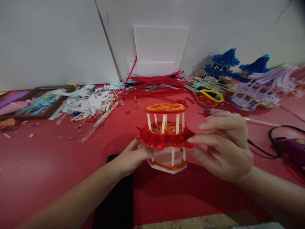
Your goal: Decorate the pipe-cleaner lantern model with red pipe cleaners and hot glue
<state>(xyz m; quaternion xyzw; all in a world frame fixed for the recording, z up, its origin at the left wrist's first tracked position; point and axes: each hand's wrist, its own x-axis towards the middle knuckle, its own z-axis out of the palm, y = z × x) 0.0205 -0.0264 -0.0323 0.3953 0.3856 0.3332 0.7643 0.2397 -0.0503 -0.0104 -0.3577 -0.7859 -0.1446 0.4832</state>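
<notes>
A small two-tier pavilion model point(166, 140) is held above the red table. It has an orange top ring, pale stick pillars, a red fuzzy skirt round its middle and a white-edged base. My left hand point(133, 157) grips its left side below the skirt, with the fingertips partly hidden behind the model. At the right edge of the skirt, my right hand point(221, 143) pinches the red fringe between thumb and fingers, its upper fingers bent.
Red pipe cleaners point(152, 84), scraps point(95, 103) and yellow-handled scissors point(211, 95) lie behind. Blue-roofed models point(225, 60) stand back right. A purple tool point(290, 149) with a black cable is at right. A black flat object point(116, 197) lies under my left forearm.
</notes>
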